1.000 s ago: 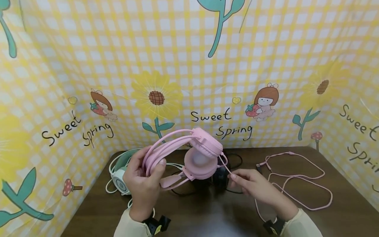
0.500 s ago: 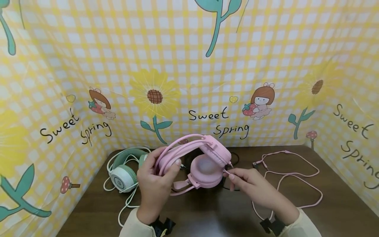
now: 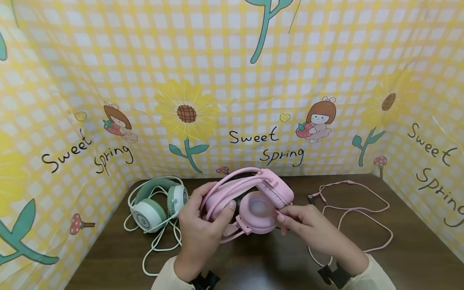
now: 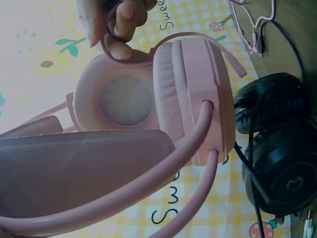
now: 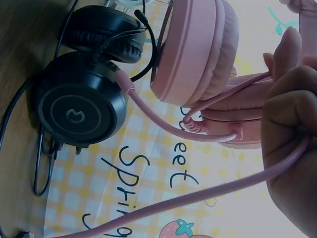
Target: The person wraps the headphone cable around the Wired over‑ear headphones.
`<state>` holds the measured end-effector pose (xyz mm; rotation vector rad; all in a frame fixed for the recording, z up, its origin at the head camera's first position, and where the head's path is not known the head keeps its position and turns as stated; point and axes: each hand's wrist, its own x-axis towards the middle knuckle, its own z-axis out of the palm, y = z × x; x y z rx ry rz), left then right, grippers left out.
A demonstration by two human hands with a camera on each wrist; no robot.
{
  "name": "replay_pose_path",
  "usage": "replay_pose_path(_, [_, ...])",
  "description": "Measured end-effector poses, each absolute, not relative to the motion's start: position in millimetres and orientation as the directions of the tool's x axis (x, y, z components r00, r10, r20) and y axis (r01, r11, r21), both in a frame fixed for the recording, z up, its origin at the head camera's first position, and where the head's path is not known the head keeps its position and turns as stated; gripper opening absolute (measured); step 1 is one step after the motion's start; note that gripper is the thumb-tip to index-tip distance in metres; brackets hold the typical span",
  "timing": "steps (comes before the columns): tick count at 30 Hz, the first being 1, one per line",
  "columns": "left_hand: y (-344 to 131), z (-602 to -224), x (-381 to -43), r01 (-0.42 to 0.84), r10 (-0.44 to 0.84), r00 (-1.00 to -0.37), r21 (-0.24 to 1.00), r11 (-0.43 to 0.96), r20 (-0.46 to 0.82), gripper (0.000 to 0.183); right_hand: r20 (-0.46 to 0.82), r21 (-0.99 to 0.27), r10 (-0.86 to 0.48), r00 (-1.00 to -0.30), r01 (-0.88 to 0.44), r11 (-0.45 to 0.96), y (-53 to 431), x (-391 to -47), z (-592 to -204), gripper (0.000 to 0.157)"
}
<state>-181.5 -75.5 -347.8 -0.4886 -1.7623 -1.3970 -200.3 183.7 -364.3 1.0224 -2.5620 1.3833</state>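
Observation:
Pink headphones (image 3: 277, 189) are held up over the table, tilted, with both ear cups toward the right. My left hand (image 3: 201, 229) grips them by the headband, thumb on the near side. Close beside the ear cups, my right hand (image 3: 308, 225) pinches the thin pink cable (image 5: 198, 198) between thumb and fingers. In the right wrist view the cable trails from that hand toward the lower left. A short pink microphone boom (image 5: 163, 124) curves out from one ear cup. The left wrist view shows the soft inner face of the other ear cup (image 4: 126, 101).
White and green headphones (image 3: 148, 217) with a pale cable lie on the dark wooden table (image 3: 261, 266) at left. Behind the pink pair sits a black headset (image 5: 81, 99). Loops of pink cable with a USB plug (image 3: 311, 199) spread at right. Patterned cloth (image 3: 232, 80) encloses the back and sides.
The left hand has carried the pink headphones to the right, toward the right hand. The right hand now pinches the cable closer to the ear cups. More of the white and green headphones shows.

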Motion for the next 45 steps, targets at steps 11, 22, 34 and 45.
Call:
replay_pose_path(11, [-80,-343,-182,0.759,-0.096,-0.571,0.569,0.316,0.815,0.041,0.349,-0.741,-0.608,-0.714,-0.607,0.288,186,-191,-355,0.011])
replay_pose_path(22, [-79,-346,-182,0.838,0.024,-0.430,0.389,0.383,0.902,0.041,0.428,-0.684,-0.655,-0.623,-0.697,0.215,187,-193,-352,0.030])
replay_pose_path(34, [-79,-348,-181,0.822,0.114,-0.514,0.450,0.349,0.850,0.042,0.444,-0.657,-0.646,-0.621,-0.716,0.236,188,-186,-351,0.034])
replay_pose_path(45, [-75,-349,-182,0.790,0.241,-0.602,0.524,0.320,0.761,0.040,0.465,-0.639,-0.566,-0.681,-0.700,0.318,193,-186,-352,0.025])
